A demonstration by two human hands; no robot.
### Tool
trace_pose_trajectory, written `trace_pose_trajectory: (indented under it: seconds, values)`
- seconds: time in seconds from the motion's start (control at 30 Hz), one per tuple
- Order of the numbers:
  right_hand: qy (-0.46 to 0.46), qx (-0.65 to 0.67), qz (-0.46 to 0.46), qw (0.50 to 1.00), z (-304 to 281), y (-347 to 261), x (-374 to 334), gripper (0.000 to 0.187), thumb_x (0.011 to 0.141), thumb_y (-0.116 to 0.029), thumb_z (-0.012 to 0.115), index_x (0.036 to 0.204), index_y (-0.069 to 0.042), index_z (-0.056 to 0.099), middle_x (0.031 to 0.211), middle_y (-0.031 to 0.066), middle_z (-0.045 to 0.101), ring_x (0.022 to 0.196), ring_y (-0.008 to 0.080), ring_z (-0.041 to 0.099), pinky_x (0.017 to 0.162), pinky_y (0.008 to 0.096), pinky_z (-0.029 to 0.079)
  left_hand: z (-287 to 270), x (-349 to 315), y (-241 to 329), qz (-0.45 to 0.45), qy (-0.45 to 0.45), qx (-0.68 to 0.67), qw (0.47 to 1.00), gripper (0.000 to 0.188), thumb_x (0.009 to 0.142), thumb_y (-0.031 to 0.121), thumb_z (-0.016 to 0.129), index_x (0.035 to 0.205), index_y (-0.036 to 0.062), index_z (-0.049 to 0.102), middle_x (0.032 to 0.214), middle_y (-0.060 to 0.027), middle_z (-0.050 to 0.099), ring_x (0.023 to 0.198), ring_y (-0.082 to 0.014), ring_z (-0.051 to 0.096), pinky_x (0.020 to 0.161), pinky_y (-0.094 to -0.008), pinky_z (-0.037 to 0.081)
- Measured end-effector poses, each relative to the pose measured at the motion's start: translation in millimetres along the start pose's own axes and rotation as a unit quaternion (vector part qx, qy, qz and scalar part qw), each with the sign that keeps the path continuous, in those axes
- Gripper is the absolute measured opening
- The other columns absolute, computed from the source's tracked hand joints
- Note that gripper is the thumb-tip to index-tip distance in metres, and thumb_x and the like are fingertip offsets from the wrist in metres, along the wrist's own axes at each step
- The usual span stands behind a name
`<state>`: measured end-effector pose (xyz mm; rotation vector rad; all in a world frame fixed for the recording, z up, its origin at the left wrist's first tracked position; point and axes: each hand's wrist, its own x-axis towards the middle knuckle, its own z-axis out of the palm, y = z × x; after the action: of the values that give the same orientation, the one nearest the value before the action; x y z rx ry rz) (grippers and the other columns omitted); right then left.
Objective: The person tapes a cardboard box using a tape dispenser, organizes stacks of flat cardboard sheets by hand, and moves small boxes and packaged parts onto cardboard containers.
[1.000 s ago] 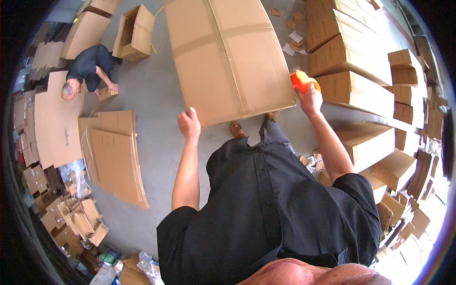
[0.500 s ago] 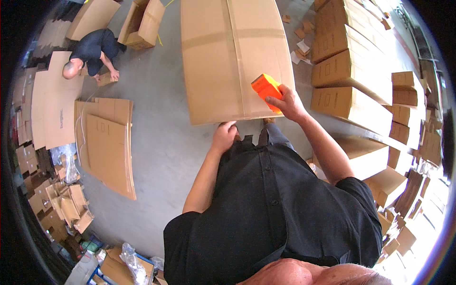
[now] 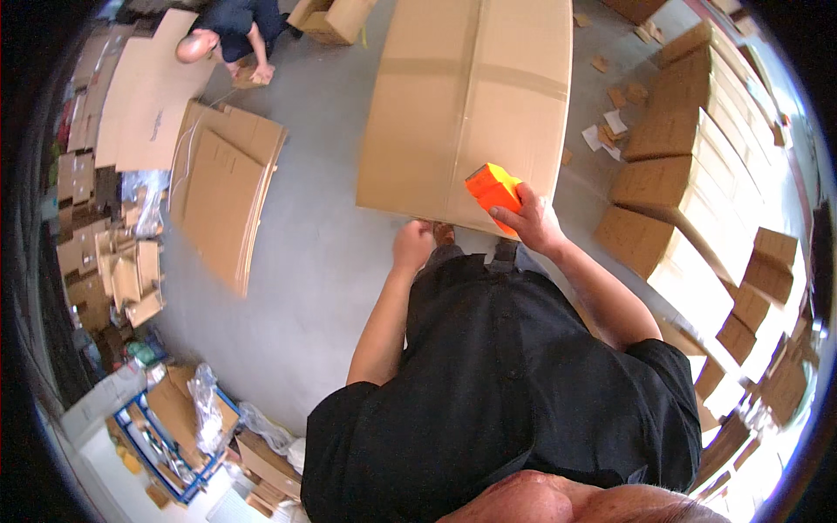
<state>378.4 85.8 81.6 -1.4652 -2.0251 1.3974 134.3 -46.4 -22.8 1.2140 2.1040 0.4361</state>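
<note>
Orange tape dispenser [image 3: 493,193] sits gripped in my right hand [image 3: 534,225] at the near end of the big cardboard box [image 3: 471,105], my left hand [image 3: 412,245] clutching its near edge, the lengthwise seam seemingly untaped.

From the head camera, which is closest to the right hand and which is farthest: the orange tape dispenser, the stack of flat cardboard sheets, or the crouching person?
1. Orange tape dispenser: held in the right hand.
2. Stack of flat cardboard sheets: on the floor, to the left.
3. Crouching person: far upper left.
</note>
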Motion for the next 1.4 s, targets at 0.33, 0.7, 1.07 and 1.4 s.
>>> trace_pose_trajectory:
  seconds: [0.33,0.7,1.07,1.4]
  values:
    - [-0.092,-0.034,-0.008,0.995,-6.6,-2.7,13.1,0.051,0.077,-0.044,0.071,0.089,0.003,0.055,0.071,0.0140,0.056,0.067,0.0212,0.055,0.063,0.0371,0.045,-15.6,18.9,-44.1,0.076,-0.009,0.092,0.993,0.020,0.073,0.009,0.055,0.090,-0.0001,0.061,0.091,-0.0198,0.063,0.083,-0.0376,0.059,0.072,-0.0435,0.047]
    - [-0.239,0.071,-0.045,0.967,4.4,-52.8,-2.2,0.043,0.077,-0.032,0.074,0.097,0.003,0.057,0.079,0.0083,0.058,0.072,0.0152,0.055,0.065,0.0324,0.046,-72.3,-6.1,82.4,-0.068,-0.225,-0.719,0.654,0.021,0.087,0.022,0.063,0.094,0.0028,0.066,0.089,-0.0062,0.068,0.081,-0.0145,0.064,0.080,-0.0303,0.052]
    - [-0.258,-0.041,0.084,0.962,-16.9,-28.5,1.1,0.040,0.076,-0.035,0.071,0.084,0.003,0.060,0.071,0.0101,0.059,0.067,0.0176,0.056,0.061,0.0344,0.045,-113.8,59.5,-27.0,-0.080,0.188,-0.395,0.896,0.018,0.084,0.016,0.065,0.076,-0.0003,0.064,0.064,0.0017,0.057,0.054,-0.0061,0.044,0.050,-0.0223,0.035]
    - [-0.257,-0.091,0.095,0.957,-5.1,-23.1,13.5,0.039,0.074,-0.033,0.072,0.080,0.004,0.061,0.070,0.0127,0.059,0.067,0.0206,0.058,0.060,0.0358,0.045,-95.4,91.7,-75.3,-0.155,0.165,-0.412,0.883,0.014,0.082,0.013,0.064,0.079,-0.0013,0.065,0.064,0.0001,0.057,0.053,-0.0062,0.043,0.048,-0.0241,0.034]
